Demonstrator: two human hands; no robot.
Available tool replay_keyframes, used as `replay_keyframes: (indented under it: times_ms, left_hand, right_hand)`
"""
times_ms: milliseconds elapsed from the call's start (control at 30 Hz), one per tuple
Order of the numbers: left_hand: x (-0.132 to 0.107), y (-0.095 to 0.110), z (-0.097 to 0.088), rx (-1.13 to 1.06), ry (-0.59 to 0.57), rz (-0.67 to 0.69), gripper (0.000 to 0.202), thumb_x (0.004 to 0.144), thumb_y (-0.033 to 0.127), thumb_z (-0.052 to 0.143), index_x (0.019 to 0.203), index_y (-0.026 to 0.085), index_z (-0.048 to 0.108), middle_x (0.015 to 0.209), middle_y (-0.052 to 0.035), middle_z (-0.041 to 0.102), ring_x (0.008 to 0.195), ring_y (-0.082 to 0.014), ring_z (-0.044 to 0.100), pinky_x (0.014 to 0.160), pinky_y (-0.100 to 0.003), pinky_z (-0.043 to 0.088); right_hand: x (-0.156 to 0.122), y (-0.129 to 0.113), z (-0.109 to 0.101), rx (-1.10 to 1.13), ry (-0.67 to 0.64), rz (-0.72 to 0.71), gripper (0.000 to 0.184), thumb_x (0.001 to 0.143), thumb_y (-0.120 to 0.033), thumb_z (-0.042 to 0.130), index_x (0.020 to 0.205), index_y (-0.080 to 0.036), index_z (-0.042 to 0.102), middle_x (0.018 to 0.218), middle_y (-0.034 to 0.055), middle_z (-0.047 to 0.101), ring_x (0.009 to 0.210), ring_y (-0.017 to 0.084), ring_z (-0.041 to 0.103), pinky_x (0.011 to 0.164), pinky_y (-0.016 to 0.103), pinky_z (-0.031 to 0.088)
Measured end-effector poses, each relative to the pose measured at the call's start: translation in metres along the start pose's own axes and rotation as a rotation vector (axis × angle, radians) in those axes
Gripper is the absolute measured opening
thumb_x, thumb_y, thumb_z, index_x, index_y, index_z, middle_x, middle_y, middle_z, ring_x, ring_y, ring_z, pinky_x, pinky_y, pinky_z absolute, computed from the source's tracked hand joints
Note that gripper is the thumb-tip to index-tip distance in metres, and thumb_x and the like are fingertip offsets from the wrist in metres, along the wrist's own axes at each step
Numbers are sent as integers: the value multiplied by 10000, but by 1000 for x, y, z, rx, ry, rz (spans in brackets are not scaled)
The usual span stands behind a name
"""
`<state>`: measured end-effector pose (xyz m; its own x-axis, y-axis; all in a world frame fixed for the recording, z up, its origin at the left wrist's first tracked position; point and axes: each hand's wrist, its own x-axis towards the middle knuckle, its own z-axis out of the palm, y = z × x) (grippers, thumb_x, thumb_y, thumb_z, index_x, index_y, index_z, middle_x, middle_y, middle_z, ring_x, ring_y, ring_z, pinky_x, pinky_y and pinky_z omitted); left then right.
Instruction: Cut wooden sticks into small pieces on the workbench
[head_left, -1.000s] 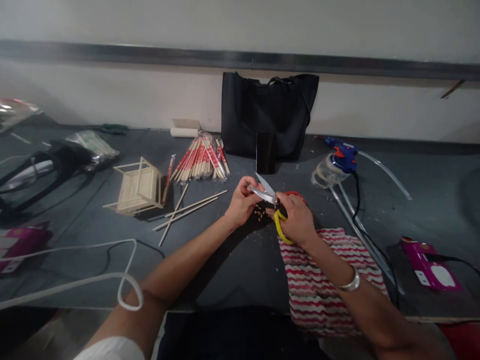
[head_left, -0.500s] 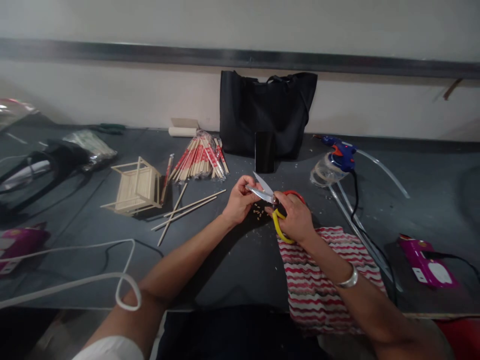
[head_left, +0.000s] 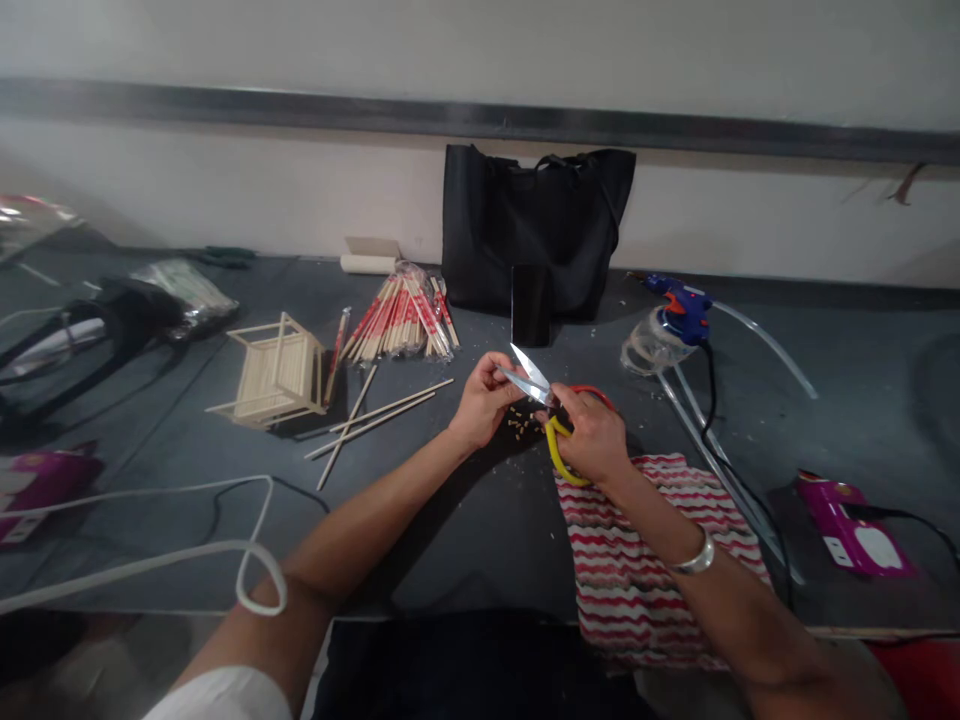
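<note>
My right hand [head_left: 596, 435] grips scissors [head_left: 534, 388] with one yellow and one red handle. Their blades are apart and point up and left. At the lower blade, my left hand [head_left: 481, 402] is closed in a pinch; what sits between its fingertips is too small to make out. Small cut bits of wood [head_left: 517, 425] lie on the dark table just beneath the blades. Left of my left hand, several loose thin sticks [head_left: 375, 425] lie crossed. Beyond them stands a small chair-like frame [head_left: 277, 375] built of pale sticks.
Paper-wrapped chopsticks [head_left: 401, 315] lie behind the loose sticks. A black bag [head_left: 536, 225] stands at the wall with a phone [head_left: 530, 305] before it. To the right are a blue glue gun [head_left: 682, 310] on a clear jar, a striped cloth [head_left: 660, 570] and a purple box [head_left: 855, 525].
Both hands stay in nearly the same place, with the scissors still held open at the left fingertips. The whole view has shifted very slightly.
</note>
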<state>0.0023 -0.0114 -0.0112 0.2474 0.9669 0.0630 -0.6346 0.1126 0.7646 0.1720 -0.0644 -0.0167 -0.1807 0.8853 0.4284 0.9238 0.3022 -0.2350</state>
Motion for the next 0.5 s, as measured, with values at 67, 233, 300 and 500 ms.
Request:
replay_keyframes:
  times_ms: [67,233,300,500]
  left_hand:
    - [0,1,1,-4,-4,1,544,508,269,976,788,192,517,703,59,654,636,-79,601,649,-189,486]
    - [-2,4,4,12,-37,5,545,487,277,988,772,188,532,683,60,664,613,-79,599,640,-196,481]
    - [-3,4,5,19,-45,1,546,487,275,988,771,189,530,686,63,663,610,-83,602,639,-202,484]
    - [-3,0,3,20,-27,-1,530,510,263,979,774,192,524,678,65,639,622,-87,605,651,-210,494]
  right_hand:
    - [0,0,0,-2,0,4,375,905,-376,527,1215,-233,684,872,76,692,775,231,607,698,323,466]
    - [2,1,0,28,-33,-31,383,879,-320,548,1223,-203,666,909,87,663,875,254,595,793,350,483]
    - [3,1,-1,41,-45,-37,386,870,-305,552,1225,-197,659,919,89,656,891,258,591,817,359,486]
    - [3,3,-1,33,-61,-20,367,866,-316,541,1189,-207,676,892,81,696,854,256,636,730,338,494]
